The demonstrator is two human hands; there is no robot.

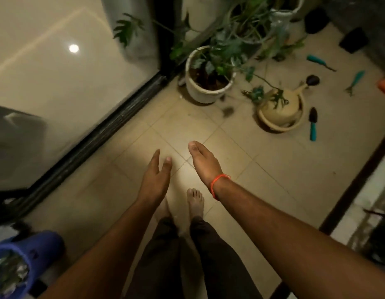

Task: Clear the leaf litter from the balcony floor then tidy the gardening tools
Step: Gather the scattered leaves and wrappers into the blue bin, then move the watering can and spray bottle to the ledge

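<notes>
I judge the job barely begun. A dark clump of leaf litter (pixel 228 111) lies on the balcony floor (pixel 263 169) between the white plant pot (pixel 205 91) and the tipped cream watering can (pixel 281 111), with smaller bits near the pot's base. The gardening tools are scattered on the tiles on the far side: a teal-handled trowel (pixel 313 124) just beside the watering can, a teal-handled fork (pixel 356 80) further off, and another teal-handled tool (pixel 320 62) beyond that, its head too blurred to name. None of them is gathered up.

My left hand (pixel 156 180) is stretched out in front of me, fingers loosely spread, holding nothing and touching nothing. My right hand (pixel 203 159), with the orange thread (pixel 217 184) at the wrist, is likewise open and flat, empty, above the tiles. Both are well apart from the litter and the tools. By my left side stands a blue pot (pixel 29 253).
</notes>
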